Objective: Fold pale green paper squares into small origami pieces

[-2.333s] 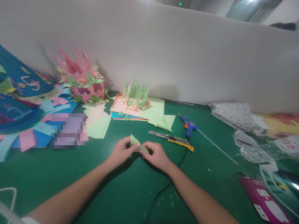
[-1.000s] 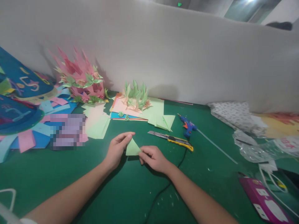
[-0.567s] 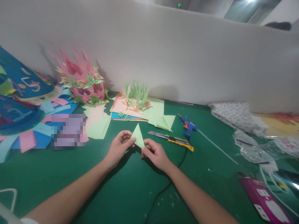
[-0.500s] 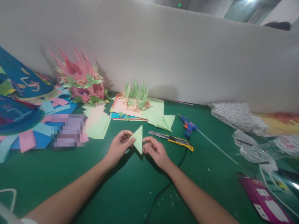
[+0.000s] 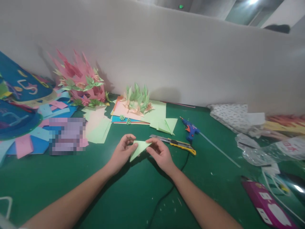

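"Folded green paper (image 5: 139,150), then: where is it?"

"Over the green surface (image 5: 119,200), between the person's left hand (image 5: 122,153) and right hand (image 5: 162,156). One pointed corner aims toward seven o'clock, another toward two."

"Are both hands clamped on it?"

"The left one is, thumb on top, at the paper's nine o'clock side. The right has its fingertips at the two o'clock corner, thumb just below the edge; whether they pinch it, I can't tell."

"And around it?"

"Taking the paper as the dial's centre, the yellow-handled knife (image 5: 183,146) lies near three o'clock, past the right hand, its blade out. Just beyond it, toward two, is the blue glue gun (image 5: 190,129)."

"Farther off?"

"At twelve, a green paper crown (image 5: 137,97) stands on stacked sheets (image 5: 158,109). Two small green paper roses (image 5: 128,121) sit at eleven. A taller pink crown (image 5: 79,76) rises between ten and eleven."

"Anything at four?"

"A magenta power strip (image 5: 259,190), well apart."
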Demonstrator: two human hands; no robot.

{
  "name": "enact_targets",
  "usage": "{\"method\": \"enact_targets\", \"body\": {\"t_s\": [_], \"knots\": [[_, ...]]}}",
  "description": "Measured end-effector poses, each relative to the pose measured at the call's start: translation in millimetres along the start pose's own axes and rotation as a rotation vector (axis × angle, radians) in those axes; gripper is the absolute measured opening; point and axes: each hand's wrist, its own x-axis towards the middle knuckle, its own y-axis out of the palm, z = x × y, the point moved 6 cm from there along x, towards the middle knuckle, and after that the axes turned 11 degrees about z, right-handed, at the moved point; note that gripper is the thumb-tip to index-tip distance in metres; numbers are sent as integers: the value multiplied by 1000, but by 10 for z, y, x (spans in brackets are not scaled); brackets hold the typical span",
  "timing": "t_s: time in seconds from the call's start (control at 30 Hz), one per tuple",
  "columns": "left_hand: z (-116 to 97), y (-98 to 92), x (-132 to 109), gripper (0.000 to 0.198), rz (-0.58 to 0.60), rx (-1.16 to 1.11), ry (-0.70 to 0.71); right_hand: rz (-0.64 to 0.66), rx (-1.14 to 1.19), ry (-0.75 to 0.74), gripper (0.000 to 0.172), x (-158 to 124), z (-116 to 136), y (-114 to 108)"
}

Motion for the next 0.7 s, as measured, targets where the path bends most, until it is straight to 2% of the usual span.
{"method": "enact_targets", "body": {"t_s": [0.1, 0.2, 0.27, 0.5, 0.7], "knots": [[-3, -27, -5, 20, -32, 87, 6, -11, -23, 13, 16, 2, -1, -6], [28, -35, -20, 21, -41, 146, -71, 2, -17, 24, 15, 5, -2, 2], [63, -24, -30, 25, -22, 100, -132, 6, -12, 30, 15, 6, -3, 4], [94, 33, -27, 32, 55, -54, -181, -17, -18, 43, 12, 19, 3, -27], [83, 64, -21, 35, 90, -139, -166, -16, -12, 9, 10, 18, 21, -33]]}}
